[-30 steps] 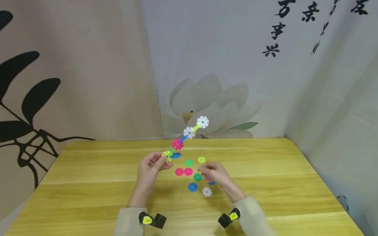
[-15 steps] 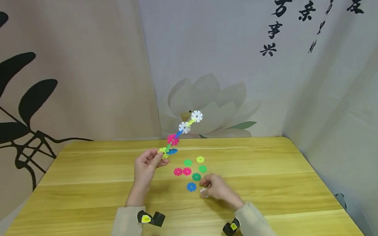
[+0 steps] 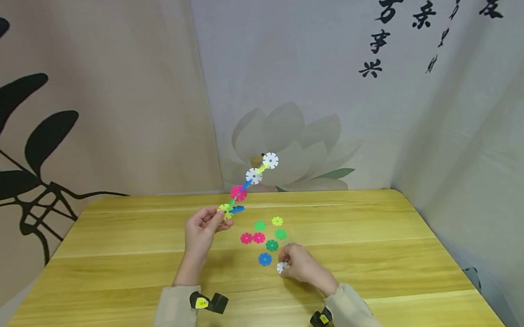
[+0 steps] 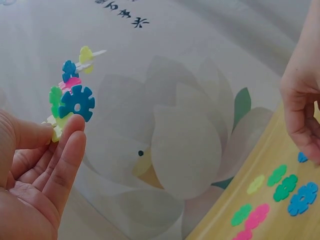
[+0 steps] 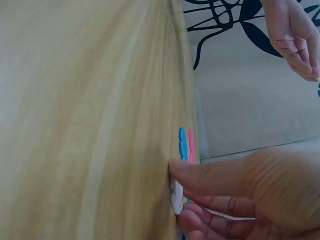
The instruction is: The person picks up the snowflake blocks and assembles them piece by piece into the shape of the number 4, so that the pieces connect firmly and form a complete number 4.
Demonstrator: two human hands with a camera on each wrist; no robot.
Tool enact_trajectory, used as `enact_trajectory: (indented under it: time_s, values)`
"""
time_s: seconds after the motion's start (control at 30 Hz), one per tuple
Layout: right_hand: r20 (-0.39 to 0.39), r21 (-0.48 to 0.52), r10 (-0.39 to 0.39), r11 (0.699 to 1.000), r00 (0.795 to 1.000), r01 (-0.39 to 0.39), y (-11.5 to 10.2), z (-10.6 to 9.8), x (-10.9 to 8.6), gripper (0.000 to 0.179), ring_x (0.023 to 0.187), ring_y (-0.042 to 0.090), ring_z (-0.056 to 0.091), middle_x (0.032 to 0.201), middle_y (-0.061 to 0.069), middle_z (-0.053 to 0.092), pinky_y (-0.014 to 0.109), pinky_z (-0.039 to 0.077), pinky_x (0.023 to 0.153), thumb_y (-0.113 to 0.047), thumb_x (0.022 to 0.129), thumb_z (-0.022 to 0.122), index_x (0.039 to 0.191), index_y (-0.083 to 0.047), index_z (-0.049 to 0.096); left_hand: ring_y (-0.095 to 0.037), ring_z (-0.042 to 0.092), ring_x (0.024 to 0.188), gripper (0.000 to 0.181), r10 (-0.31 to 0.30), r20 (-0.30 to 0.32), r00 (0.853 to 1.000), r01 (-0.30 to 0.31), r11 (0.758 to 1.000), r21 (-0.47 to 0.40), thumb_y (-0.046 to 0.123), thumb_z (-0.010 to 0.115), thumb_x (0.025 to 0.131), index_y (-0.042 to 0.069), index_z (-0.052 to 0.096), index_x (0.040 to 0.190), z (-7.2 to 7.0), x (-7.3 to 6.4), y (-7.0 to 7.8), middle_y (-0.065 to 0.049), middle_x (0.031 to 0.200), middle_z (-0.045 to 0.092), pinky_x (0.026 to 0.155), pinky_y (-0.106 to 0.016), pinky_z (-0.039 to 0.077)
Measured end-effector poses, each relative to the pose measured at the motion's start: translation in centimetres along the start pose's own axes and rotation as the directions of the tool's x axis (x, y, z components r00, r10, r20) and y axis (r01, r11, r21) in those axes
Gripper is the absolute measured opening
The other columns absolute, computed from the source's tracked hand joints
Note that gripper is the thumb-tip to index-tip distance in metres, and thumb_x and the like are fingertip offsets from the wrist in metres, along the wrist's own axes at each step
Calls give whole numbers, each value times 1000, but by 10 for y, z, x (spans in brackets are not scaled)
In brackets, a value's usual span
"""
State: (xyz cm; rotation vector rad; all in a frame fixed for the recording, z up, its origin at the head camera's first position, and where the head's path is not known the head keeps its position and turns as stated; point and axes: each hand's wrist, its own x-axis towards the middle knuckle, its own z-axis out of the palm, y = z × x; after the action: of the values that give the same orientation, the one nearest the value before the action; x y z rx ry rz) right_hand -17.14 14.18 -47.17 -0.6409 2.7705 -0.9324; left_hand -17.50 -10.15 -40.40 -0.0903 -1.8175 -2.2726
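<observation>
My left hand (image 3: 200, 236) pinches a yellow notched disc (image 3: 224, 208) at the near end of a chain of interlocking plastic discs. Held up off the table, the chain slants away to the right through a pink disc (image 3: 235, 193) to a white end disc (image 3: 267, 158). A blue disc (image 4: 87, 102) sits beside the yellow one. Over the table, my right hand (image 3: 304, 267) pinches a loose white disc (image 5: 176, 199) between thumb and fingers. The disc stands on edge in the right wrist view. Its right side is hidden by the fingers in the head view.
Several loose discs lie on the wooden table (image 3: 125, 271) between the hands, among them a blue disc (image 3: 263, 259), a dark green disc (image 3: 269, 245), two pink ones and a yellow disc (image 3: 275, 220). A printed curtain (image 3: 298, 49) hangs behind the table.
My right hand has moved toward the table's near side and taken hold of the white disc; a light green disc it covered now shows. The left hand's chain has risen slightly and shifted left.
</observation>
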Motion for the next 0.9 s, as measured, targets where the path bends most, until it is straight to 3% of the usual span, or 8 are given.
enact_trajectory:
  time_s: [0.37, 0.6, 0.73, 0.83, 0.9]
  values:
    - [-1, 9, 101, 995, 995, -101, 3, -1, 4, 30, 65, 13, 47, 70, 0, 53, 22, 43, 56, -3, 62, 84, 73, -4, 56, -10, 67, 66, 14, 28, 4, 1000, -27, 1000, -11, -7, 57, 89, -17, 54, 98, -1, 0, -3, 1, 73, 67, 68, -27, 58]
    - [-25, 163, 39, 986, 999, -34, 7, -2, 2, 23, 57, 8, 46, 62, -2, 51, 17, 42, 50, 5, 67, 78, 70, -1, 56, -12, 67, 67, 7, 13, -4, 1000, -13, 999, -32, -6, 58, 88, -9, 57, 95, 0, -1, -5, -8, 77, 67, 70, -28, 58]
    - [-47, 337, 25, 942, 999, -8, 3, -8, 1, 10, 56, 9, 50, 66, 3, 57, 18, 46, 47, 7, 76, 71, 76, 5, 61, -12, 67, 68, 4, 9, 12, 1000, -8, 998, -63, -5, 57, 90, -8, 56, 93, 1, -2, -6, -5, 76, 67, 71, -28, 58]
    - [-133, 463, 31, 885, 991, 35, -8, -16, 2, 6, 56, 13, 54, 70, 12, 63, 27, 52, 48, 4, 81, 68, 82, 8, 64, -12, 67, 68, 6, 6, 28, 1000, -4, 997, -73, -4, 57, 90, -9, 55, 93, 4, -3, -6, 0, 74, 67, 71, -28, 58]
    - [-222, 538, 25, 837, 975, 101, -18, -22, 5, 7, 57, 16, 58, 73, 19, 64, 34, 56, 52, 3, 84, 66, 85, 10, 64, -12, 67, 67, 7, 1, 33, 999, 2, 997, -74, -3, 57, 90, -9, 55, 93, 6, -3, -7, 1, 73, 67, 71, -28, 58]
